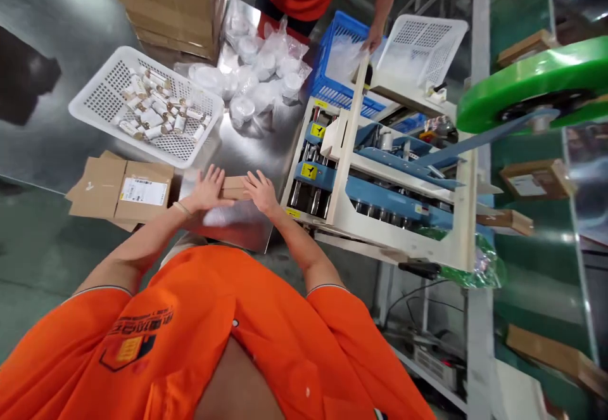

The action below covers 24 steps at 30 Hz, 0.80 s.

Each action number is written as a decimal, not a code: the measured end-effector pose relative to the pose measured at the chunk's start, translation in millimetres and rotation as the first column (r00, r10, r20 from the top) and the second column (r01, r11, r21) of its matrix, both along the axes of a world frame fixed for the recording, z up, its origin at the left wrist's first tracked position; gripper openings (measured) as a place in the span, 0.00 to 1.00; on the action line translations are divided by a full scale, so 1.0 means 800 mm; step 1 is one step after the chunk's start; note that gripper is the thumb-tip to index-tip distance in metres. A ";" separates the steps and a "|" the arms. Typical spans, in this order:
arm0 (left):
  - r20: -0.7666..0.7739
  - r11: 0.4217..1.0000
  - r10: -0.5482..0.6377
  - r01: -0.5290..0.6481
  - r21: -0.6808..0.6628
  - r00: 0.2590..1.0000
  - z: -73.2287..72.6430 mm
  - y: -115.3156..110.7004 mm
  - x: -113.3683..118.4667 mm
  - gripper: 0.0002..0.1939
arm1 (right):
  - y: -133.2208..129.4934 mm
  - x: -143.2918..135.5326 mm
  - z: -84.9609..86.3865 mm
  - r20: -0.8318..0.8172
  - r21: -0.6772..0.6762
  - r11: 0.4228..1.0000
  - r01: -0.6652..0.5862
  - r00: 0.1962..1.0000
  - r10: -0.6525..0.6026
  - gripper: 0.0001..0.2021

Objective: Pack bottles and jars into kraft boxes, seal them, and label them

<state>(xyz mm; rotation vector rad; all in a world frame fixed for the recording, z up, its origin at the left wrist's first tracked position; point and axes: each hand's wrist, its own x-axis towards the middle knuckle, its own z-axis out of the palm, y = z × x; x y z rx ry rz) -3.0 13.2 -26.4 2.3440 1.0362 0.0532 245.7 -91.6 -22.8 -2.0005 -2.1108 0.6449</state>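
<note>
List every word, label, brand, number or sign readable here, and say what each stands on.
No word or number is clear enough to quote.
Orange shirt: printed characters and a badge, too blurred.
Brown cardboard: white label, print too small.
Small bottles: white labels, too small.
Machine: yellow stickers with black symbols, meaning unclear.
Boxes on the green conveyor: white labels on some, too small.
Small box between left hand and right hand: no print visible.

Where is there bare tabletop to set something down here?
Bare metal table shows between the bagged pieces, the small box, the right hand and the roller machine. More lies left of the white basket, beyond the labelled cardboard. It is crowded from the basket across the bagged pieces to the blue crate.
</note>
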 end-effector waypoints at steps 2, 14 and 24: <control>-0.113 0.990 -0.020 0.035 0.135 0.993 -0.004 -0.025 0.014 0.57 | -0.011 0.004 -0.021 -0.024 0.000 0.994 0.112 0.993 -0.111 0.25; -0.099 0.938 -0.242 0.259 0.231 0.965 -0.045 0.149 0.291 0.58 | -0.032 0.022 -0.146 0.080 -0.104 0.831 0.546 0.838 -0.540 0.25; 0.349 0.875 -0.366 0.447 -0.185 0.862 -0.064 0.047 0.513 0.67 | -0.039 0.024 -0.191 0.089 0.066 0.833 0.549 0.828 -0.553 0.18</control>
